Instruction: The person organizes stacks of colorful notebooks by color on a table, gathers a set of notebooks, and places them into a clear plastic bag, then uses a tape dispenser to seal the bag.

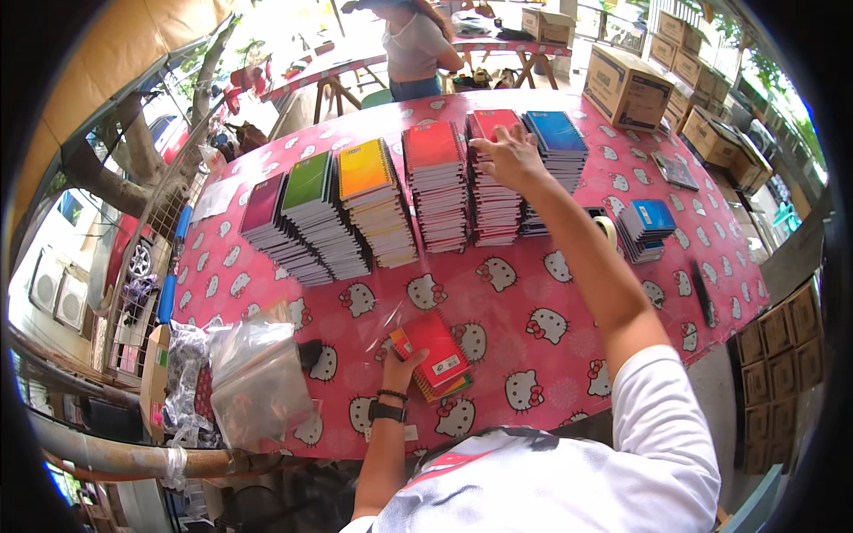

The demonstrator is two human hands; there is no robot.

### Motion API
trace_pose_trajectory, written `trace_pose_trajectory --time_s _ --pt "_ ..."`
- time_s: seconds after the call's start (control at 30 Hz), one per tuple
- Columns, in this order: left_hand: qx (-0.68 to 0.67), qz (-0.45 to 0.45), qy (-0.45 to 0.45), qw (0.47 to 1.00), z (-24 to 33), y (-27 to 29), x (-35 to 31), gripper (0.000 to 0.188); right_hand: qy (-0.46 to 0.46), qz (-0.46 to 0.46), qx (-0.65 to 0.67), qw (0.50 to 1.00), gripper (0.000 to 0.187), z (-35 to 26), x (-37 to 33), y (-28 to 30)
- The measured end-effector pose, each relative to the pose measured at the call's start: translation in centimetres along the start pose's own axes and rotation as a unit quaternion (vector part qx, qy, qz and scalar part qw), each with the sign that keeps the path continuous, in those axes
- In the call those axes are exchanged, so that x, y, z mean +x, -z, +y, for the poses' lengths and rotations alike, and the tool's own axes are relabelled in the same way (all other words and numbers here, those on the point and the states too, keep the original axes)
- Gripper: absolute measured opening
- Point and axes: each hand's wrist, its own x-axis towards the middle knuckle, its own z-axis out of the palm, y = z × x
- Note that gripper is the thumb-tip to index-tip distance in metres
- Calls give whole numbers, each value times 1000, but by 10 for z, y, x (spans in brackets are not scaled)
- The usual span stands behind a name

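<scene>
My left hand (404,366) grips a small pile of spiral notebooks near the table's front edge. A red notebook (435,348) lies on top of it, with yellow and green edges showing below. My right arm stretches far forward. My right hand (514,160) is over the second red notebook stack (496,206), its fingers apart and touching or just above the top cover. To its right stands a blue notebook stack (557,133). Left of it, in a row, are another red stack (435,178), a yellow stack (366,169), a green stack (311,182) and a purple stack (265,204).
Clear plastic bags (258,382) lie at the front left. Smaller blue notebooks (651,216) are piled at the right, near a tape roll (606,231) and a black strip (703,293). A cardboard box (626,87) sits at the far right corner. A person (416,44) stands beyond the table.
</scene>
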Motion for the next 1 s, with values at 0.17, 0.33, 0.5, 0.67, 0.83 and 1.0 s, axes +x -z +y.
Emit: trace_pose_trajectory --time_s 0.17,0.33,0.5,0.67,0.83,1.0 --pt "50 13 -48 998 -4 -2 -3 57 78 -74 -140 984 32 4 16 -2" --pt "74 37 -41 996 -14 7 3 62 88 -92 -48 991 33 7 33 2" --pt "104 26 -48 993 -13 1 5 60 0 234 163 958 16 46 12 18" --pt "131 62 -28 989 -4 -1 -7 47 -134 225 587 766 15 -39 -123 30" --pt "-12 51 -45 998 -20 -3 6 59 -150 -116 521 832 19 -116 -257 -121" --pt "167 141 -61 974 20 -22 -16 78 -78 -22 448 890 20 -78 -171 -39"
